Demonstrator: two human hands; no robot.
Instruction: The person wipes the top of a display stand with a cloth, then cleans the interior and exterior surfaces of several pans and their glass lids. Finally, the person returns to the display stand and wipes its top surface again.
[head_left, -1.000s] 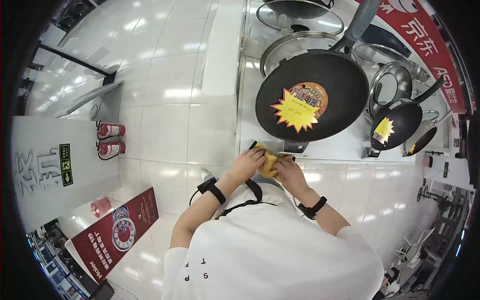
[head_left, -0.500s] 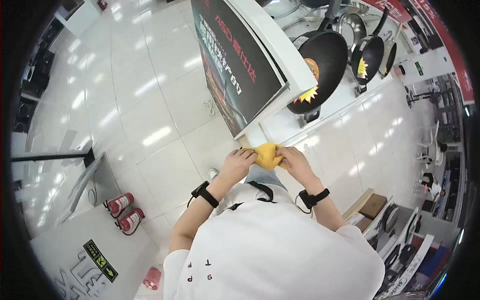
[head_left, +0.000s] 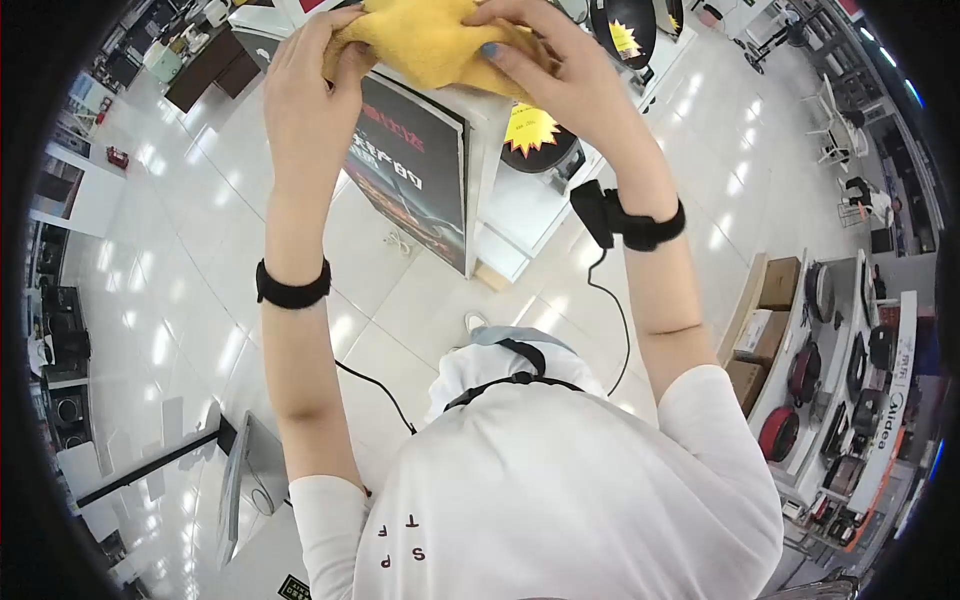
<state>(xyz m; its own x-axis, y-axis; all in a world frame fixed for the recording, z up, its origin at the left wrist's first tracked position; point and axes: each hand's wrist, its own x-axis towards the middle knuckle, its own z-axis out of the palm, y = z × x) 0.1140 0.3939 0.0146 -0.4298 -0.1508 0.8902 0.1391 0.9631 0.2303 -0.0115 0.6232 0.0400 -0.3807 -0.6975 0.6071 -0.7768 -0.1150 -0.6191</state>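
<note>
My left hand (head_left: 305,85) and my right hand (head_left: 560,75) are both raised high in front of me, and each one is closed on one end of the yellow cloth (head_left: 430,40), which is bunched between them near the top of the view. The fingers (head_left: 500,55) of the right hand press on the cloth from above. The hands are close together, with only the cloth between.

The cloth looks soft and light, with a thick pile, so I judge it will fold and sag wherever it is not supported. It is not fragile and not slippery; a hold at its edges or corners would open it flat, while a grip in the middle keeps it as a ball.

On each wrist I wear a black band (head_left: 292,290), and a cable hangs from the right one. Below the hands stands a dark display panel (head_left: 405,165) on a white stand, and behind it a black pan (head_left: 535,145) with a yellow star sticker.

Half a second ago my hands held the cloth low, near my chest, and the pans were further up in the view. Now the arms are stretched up and the view has turned.
</note>
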